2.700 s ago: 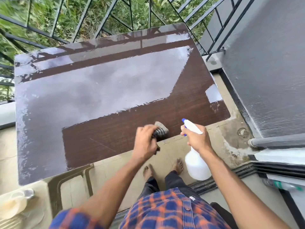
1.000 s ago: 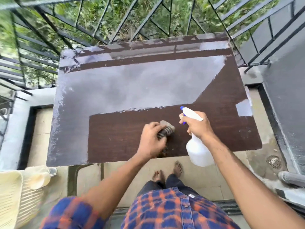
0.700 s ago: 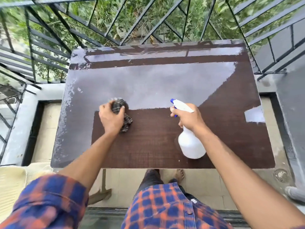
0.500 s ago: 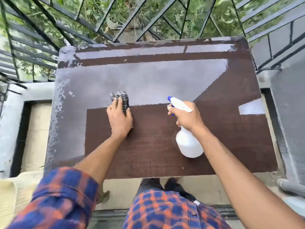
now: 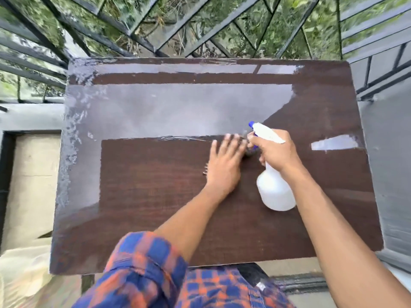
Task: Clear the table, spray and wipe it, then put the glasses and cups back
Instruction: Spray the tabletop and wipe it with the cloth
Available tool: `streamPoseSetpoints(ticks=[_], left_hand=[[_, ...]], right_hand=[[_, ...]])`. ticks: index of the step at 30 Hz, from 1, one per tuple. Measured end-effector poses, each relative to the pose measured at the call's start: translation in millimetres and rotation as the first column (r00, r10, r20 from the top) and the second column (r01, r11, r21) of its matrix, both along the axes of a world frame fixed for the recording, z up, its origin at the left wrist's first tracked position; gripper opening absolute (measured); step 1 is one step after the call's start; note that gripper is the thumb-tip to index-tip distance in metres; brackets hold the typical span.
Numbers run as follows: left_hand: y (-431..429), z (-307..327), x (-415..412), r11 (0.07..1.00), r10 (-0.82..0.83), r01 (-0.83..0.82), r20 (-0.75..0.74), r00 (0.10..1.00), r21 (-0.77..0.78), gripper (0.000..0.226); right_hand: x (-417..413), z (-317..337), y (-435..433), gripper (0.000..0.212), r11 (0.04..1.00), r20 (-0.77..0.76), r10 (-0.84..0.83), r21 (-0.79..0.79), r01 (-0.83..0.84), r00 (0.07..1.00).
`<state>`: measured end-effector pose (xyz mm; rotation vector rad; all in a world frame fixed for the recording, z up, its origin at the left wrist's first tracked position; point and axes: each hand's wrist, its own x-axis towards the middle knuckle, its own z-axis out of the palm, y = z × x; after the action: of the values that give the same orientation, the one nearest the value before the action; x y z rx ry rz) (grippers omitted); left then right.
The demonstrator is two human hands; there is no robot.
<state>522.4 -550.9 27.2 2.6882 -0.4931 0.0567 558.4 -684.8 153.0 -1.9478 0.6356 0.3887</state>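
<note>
Since half a second ago the left hand point(image 5: 224, 167) has swept the cloth point(image 5: 249, 153) rightward across the tabletop point(image 5: 155, 201), from left of middle to just beside the right hand point(image 5: 277, 152), which has hardly shifted. The tabletop is a rectangle of dark brown wood-grain laminate. No glasses or cups show on it, so clearing looks done and wiping is in hand. A wet film covers its far half and runs down its left edge, shining pale grey with the sky, while the near half looks matt and dry. The left hand works along the line between the two, likely to push the dry zone toward the far edge. A black metal railing point(image 5: 142, 41) stands just past that edge. The left hand lies palm down, its fingers point(image 5: 231, 144) straight and slightly spread, pressing the cloth flat. Only a dark crumpled bit of cloth pokes out at the hand's right, and motion blurs the fingertips. The right hand holds the bottle point(image 5: 275, 194) tilted over the right middle of the tabletop. The bottle is white translucent plastic with a round belly and a blue-tipped nozzle. The right hand's fingers curl round its neck under the trigger head, probably keeping it ready for another spray.
</note>
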Motion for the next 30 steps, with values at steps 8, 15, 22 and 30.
streamPoseSetpoints(ticks=[8, 15, 22, 30], left_hand=[[174, 1, 80, 0.723, 0.69, -0.689, -0.097, 0.717, 0.054, 0.056], [109, 3, 103, 0.865, 0.5, -0.501, -0.064, 0.864, -0.009, 0.057], [7, -3, 141, 0.971, -0.212, 0.227, -0.159, 0.964, 0.081, 0.058], [111, 8, 224, 0.961, 0.274, -0.27, -0.085, 0.958, 0.056, 0.067]], right_hand=[[11, -5, 43, 0.013, 0.998, -0.074, 0.069, 0.017, -0.068, 0.995], [38, -7, 63, 0.014, 0.999, -0.098, 0.017, 0.03, -0.014, 0.995], [76, -1, 43, 0.017, 0.988, -0.019, -0.138, -0.072, 0.136, 0.99], [105, -8, 54, 0.025, 0.99, -0.046, -0.116, -0.092, 0.111, 0.992]])
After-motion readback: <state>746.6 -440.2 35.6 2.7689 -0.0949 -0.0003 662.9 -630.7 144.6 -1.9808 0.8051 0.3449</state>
